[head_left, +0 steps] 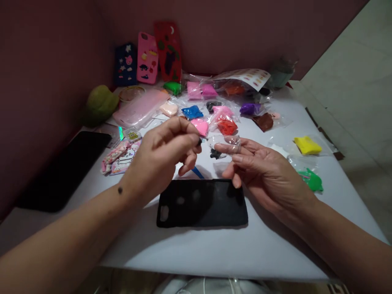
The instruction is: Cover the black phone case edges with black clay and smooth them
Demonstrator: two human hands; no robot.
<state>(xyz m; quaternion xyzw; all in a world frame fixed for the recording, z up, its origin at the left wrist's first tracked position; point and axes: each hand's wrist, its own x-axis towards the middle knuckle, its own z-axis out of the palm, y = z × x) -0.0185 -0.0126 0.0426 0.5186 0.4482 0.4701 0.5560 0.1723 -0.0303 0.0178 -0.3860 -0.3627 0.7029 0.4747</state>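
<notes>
A small lump of black clay (199, 142) is pinched between the thumb and fingertips of my left hand (170, 151). Across from it, my right hand (260, 165) holds a clear plastic bag (225, 143) between its fingers, with some black clay (215, 153) inside. Below both hands a black phone case (203, 203) lies flat on the white table, its camera hole to the left. Behind the case a blue tool (198, 172) shows in part; its kind is hidden.
Bagged clay in several colours, such as the blue packet (192, 112) and yellow packet (307, 145), covers the back and right. Decorated phone cases (147, 58) lean on the wall. A dark flat slab (65, 171), a green fruit (101, 105) and stickers (122, 159) lie left.
</notes>
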